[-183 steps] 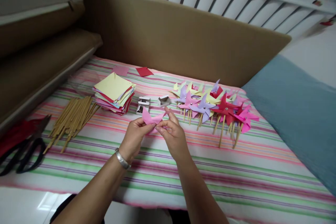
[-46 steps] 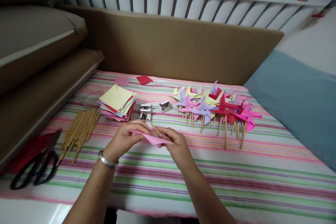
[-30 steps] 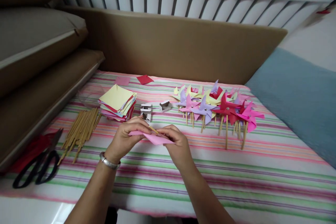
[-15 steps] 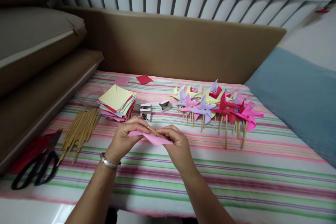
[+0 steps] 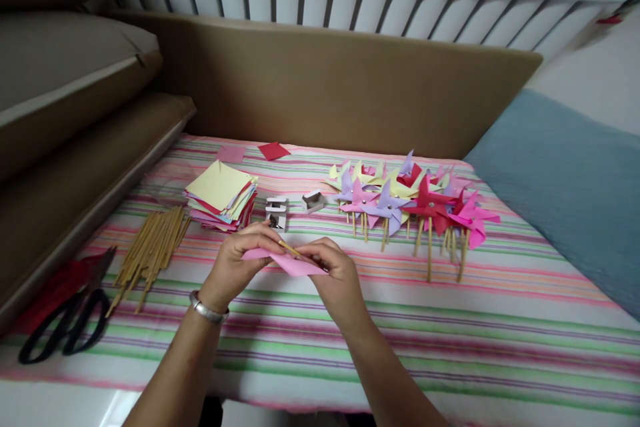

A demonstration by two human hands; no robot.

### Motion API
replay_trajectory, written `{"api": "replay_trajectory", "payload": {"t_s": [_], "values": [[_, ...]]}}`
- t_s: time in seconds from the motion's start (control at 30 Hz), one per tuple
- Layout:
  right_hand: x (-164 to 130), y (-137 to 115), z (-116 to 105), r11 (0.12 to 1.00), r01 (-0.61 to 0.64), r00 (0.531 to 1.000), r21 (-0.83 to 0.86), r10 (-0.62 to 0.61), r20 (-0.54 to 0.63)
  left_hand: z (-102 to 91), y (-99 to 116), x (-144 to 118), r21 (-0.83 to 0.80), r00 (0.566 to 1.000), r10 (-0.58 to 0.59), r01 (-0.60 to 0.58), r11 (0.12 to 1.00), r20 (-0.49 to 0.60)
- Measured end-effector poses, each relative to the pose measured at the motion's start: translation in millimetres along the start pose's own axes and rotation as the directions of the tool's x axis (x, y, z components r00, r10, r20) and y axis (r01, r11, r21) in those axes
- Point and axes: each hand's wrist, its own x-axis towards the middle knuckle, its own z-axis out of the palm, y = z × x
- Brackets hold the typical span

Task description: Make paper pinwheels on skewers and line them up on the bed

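Observation:
A sheet of pink paper (image 5: 293,265) is held between my two hands, above the striped cloth. My left hand (image 5: 247,255), with a silver bangle at the wrist, grips its left part. My right hand (image 5: 334,267) pinches the right part, and a thin wooden stick (image 5: 289,248) lies across the paper between my fingers. The fingers hide the stick's ends and some of the paper. Just beyond my left fingertips sits a small open white box (image 5: 277,208) with dark bits in it; another small box (image 5: 313,201) is to its right.
Finished paper pinwheels (image 5: 400,203) on sticks lie at the right. A stack of coloured paper squares (image 5: 220,193), a pile of wooden sticks (image 5: 150,250) and black-handled scissors (image 5: 75,320) are on the left. A brown panel (image 5: 325,87) stands behind; cushions (image 5: 75,80) are stacked at left.
Both hands keep the pink paper and the stick almost still. The whole view has shifted very slightly.

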Motion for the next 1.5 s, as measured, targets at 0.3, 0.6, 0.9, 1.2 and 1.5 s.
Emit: {"api": "replay_trajectory", "payload": {"t_s": [0.3, 0.6, 0.9, 1.2, 1.5], "values": [[0, 1, 0, 1.000, 0.000, 1.000, 0.000, 0.000, -0.011, -0.1, 0, 0, -0.023, 1.000, -0.014, 0.014, 1.000, -0.001], [0, -3, 1, 1.000, 0.004, 1.000, 0.007, -0.004, -0.020, 1.5, 3, 0, -0.045, 0.999, -0.036, 0.036, 0.998, -0.018], [-1, 3, 1, 0.998, 0.046, 0.998, -0.034, -0.048, -0.052, 10.0, 1, -2, -0.131, 0.993, -0.064, 0.051, 0.990, -0.096], [-1, 4, 1, 1.000, -0.004, 0.999, -0.020, 0.003, -0.035, 12.9, 3, -1, -0.146, 0.989, -0.058, 0.038, 0.988, -0.135], [-3, 3, 3, 0.999, 0.029, 0.999, -0.024, -0.029, -0.034, 13.2, 0, -2, -0.183, 0.988, -0.066, 0.039, 0.982, -0.142]]}}
